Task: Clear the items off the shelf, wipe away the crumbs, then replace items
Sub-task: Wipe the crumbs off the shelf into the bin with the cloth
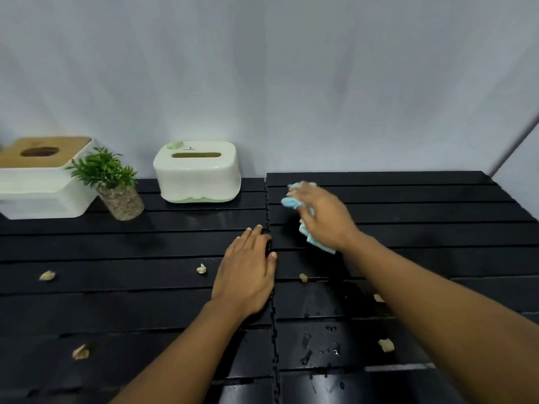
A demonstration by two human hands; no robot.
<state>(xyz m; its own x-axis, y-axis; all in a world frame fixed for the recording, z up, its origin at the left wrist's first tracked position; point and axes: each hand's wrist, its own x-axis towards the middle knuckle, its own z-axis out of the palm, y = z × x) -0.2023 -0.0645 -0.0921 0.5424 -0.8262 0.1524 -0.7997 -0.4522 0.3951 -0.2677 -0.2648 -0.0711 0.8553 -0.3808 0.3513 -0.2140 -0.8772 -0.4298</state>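
The black slatted shelf (408, 205) fills the lower view. My right hand (323, 214) holds a light blue cloth (291, 203) against the slats near the back middle. Flat on the shelf lies my left hand (248, 272), fingers together, holding nothing. Several pale crumbs are scattered: one (201, 269) left of my left hand, one (303, 277) to its right, one (47, 275) at the far left. Water droplets (320, 345) glisten near the front.
At the back left stand a white tissue box with a green base (198, 173), a small green plant in a pebble-filled glass (116, 188) and a white box with a wooden lid (43, 176). A grey wall rises behind the shelf.
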